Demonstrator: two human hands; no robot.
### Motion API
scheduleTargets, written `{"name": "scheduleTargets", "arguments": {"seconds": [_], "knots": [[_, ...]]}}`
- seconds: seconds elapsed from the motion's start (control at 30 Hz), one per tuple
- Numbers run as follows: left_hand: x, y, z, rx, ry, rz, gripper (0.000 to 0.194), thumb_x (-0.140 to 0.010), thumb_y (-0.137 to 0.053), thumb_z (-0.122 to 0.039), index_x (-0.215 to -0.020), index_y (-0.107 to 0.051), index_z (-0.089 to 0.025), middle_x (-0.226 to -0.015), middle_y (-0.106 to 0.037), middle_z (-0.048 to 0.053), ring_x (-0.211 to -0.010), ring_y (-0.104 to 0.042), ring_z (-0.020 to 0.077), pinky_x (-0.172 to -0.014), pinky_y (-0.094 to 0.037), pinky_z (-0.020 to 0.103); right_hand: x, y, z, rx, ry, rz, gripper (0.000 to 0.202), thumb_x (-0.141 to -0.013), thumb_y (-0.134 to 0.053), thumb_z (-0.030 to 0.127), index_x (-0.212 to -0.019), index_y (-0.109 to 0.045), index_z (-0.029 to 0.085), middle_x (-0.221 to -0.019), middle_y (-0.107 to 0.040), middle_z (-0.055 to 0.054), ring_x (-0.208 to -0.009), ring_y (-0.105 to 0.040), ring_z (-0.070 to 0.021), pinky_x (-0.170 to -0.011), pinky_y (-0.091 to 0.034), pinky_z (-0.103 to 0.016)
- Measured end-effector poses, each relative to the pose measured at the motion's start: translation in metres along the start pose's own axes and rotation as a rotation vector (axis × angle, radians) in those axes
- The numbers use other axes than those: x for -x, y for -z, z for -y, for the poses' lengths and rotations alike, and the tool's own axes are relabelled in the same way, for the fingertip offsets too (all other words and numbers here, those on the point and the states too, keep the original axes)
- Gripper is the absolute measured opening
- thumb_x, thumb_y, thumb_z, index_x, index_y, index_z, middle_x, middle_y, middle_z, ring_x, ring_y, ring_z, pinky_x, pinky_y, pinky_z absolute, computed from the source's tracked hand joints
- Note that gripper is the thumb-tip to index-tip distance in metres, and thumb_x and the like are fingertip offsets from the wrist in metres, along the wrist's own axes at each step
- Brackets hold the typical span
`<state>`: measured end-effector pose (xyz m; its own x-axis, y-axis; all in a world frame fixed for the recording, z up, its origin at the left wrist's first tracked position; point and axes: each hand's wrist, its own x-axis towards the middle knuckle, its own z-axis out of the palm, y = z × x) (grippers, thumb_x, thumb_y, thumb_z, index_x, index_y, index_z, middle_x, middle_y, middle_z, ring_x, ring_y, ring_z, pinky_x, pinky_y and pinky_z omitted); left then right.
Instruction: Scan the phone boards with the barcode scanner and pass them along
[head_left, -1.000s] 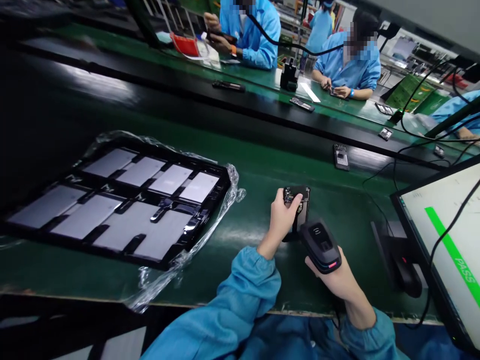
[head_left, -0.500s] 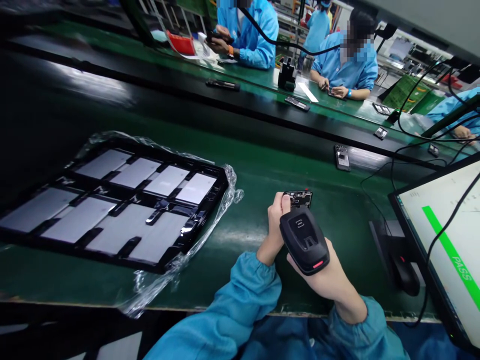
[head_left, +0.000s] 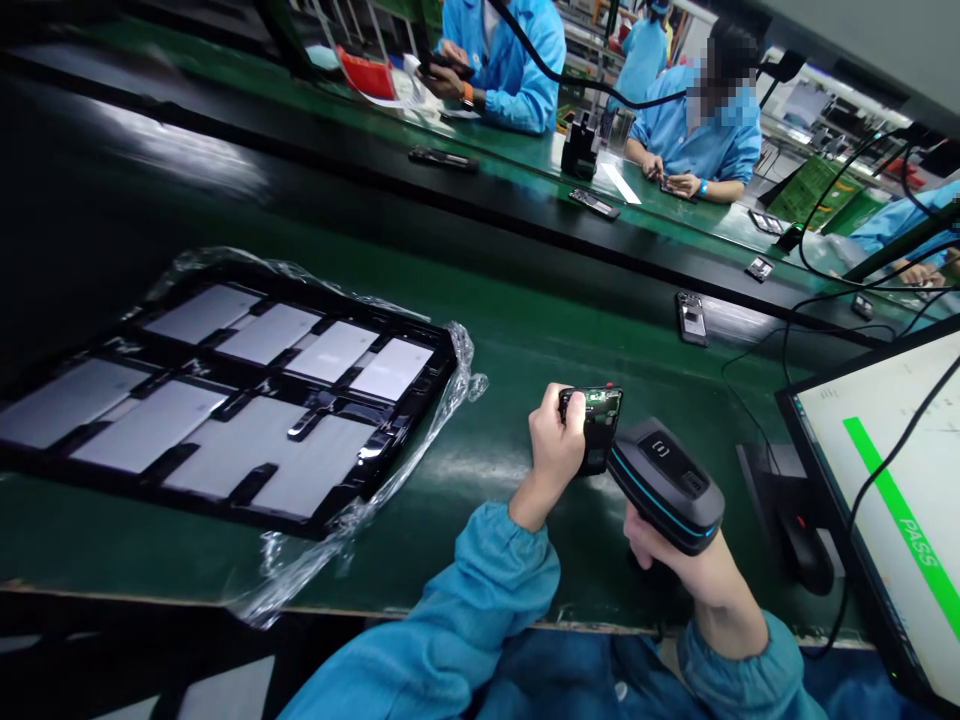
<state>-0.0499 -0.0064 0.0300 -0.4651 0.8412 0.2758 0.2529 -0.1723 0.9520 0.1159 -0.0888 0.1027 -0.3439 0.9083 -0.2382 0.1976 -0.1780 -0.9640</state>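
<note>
My left hand [head_left: 556,440] is closed on the left edge of an opened smartphone [head_left: 600,430], whose green circuit board shows near its top. Just to the right, my right hand [head_left: 664,555] grips a black handheld barcode scanner [head_left: 664,475] from below. The scanner's head hides most of those fingers and has a blue line along its side. Its front end is close to the phone's lower right side. On the left of the bench lies a black tray [head_left: 240,385] with several flat silver-grey panels in its compartments and clear plastic film [head_left: 469,360] around its edge.
A monitor [head_left: 885,450] showing a green PASS bar stands at the right, beside a black mouse [head_left: 806,545]. Several opened phones, one of them a near phone [head_left: 691,318], lie along the dark strip [head_left: 517,215] behind. Cables hang at the right. Co-workers in blue sit across.
The scanner has moved right and turned away from the phone, uncovering more of it. Its light has changed from red to blue. My left hand still holds the phone, which is tilted more upright.
</note>
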Motion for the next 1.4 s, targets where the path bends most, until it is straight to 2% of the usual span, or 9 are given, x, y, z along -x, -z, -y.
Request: {"name": "scheduleTargets", "arguments": {"seconds": [0.17,0.37,0.6,0.9,1.23,1.3,1.4], "knots": [[0.001,-0.001,0.002,-0.053,-0.016,-0.012,0.021,-0.092,-0.048,-0.036,-0.082,-0.055,-0.02,-0.07,-0.062,0.0,-0.063,-0.06,0.0137,-0.061,-0.044,0.023,0.004,0.003,-0.001,-0.012,0.003,0.013,0.028,-0.088,-0.07,0.043,-0.08,-0.066,0.017,-0.059,-0.059,0.001,-0.05,-0.052,-0.0128,-0.056,-0.047,-0.029],[0.002,-0.001,0.003,-0.055,-0.042,-0.029,0.018,-0.091,-0.05,-0.035,-0.084,-0.056,-0.02,-0.07,-0.063,0.0,-0.063,-0.06,0.0136,-0.061,-0.045,0.023,0.01,0.008,0.001,-0.021,0.033,0.092,0.028,-0.092,-0.066,0.041,-0.08,-0.065,0.016,-0.056,-0.056,0.002,-0.051,-0.051,-0.0124,-0.056,-0.047,-0.029],[0.002,-0.001,0.004,-0.069,-0.089,-0.064,0.014,-0.089,-0.052,-0.033,-0.086,-0.056,-0.02,-0.069,-0.062,0.0,-0.061,-0.061,0.0142,-0.06,-0.046,0.023,0.015,0.008,0.003,-0.054,0.042,0.08,0.03,-0.092,-0.066,0.043,-0.079,-0.064,0.016,-0.058,-0.056,0.002,-0.05,-0.049,-0.0118,-0.056,-0.046,-0.028],[0.005,0.002,-0.002,-0.124,-0.247,-0.096,0.014,-0.089,-0.052,-0.032,-0.084,-0.056,-0.019,-0.066,-0.062,0.0,-0.055,-0.061,0.013,-0.056,-0.046,0.022,0.017,0.008,0.005,0.006,0.025,0.112,0.029,-0.092,-0.066,0.042,-0.081,-0.065,0.016,-0.056,-0.056,0.002,-0.05,-0.051,-0.0126,-0.056,-0.046,-0.028],[0.004,0.005,-0.006,-0.149,-0.401,-0.134,0.017,-0.091,-0.05,-0.032,-0.083,-0.055,-0.018,-0.06,-0.058,-0.003,-0.049,-0.056,0.0099,-0.051,-0.043,0.02,0.019,0.009,0.005,0.058,-0.009,0.089,0.03,-0.092,-0.064,0.044,-0.08,-0.064,0.017,-0.057,-0.057,0.001,-0.052,-0.053,-0.0134,-0.057,-0.047,-0.028],[0.004,0.005,-0.004,-0.158,-0.399,-0.13,0.017,-0.091,-0.05,-0.032,-0.083,-0.056,-0.018,-0.062,-0.058,-0.002,-0.049,-0.056,0.0099,-0.052,-0.043,0.02,0.02,0.007,0.004,0.086,-0.029,0.07,0.029,-0.092,-0.064,0.044,-0.08,-0.064,0.017,-0.057,-0.057,0.001,-0.052,-0.053,-0.0141,-0.057,-0.049,-0.029],[0.006,0.003,-0.003,-0.19,-0.339,-0.104,0.02,-0.089,-0.051,-0.036,-0.084,-0.057,-0.018,-0.062,-0.06,-0.001,-0.051,-0.059,0.0111,-0.054,-0.045,0.02,0.022,-0.003,0.007,0.136,0.007,-0.037,0.02,-0.087,-0.068,0.038,-0.088,-0.065,0.019,-0.068,-0.063,-0.004,-0.059,-0.06,-0.0185,-0.06,-0.053,-0.032]]}}
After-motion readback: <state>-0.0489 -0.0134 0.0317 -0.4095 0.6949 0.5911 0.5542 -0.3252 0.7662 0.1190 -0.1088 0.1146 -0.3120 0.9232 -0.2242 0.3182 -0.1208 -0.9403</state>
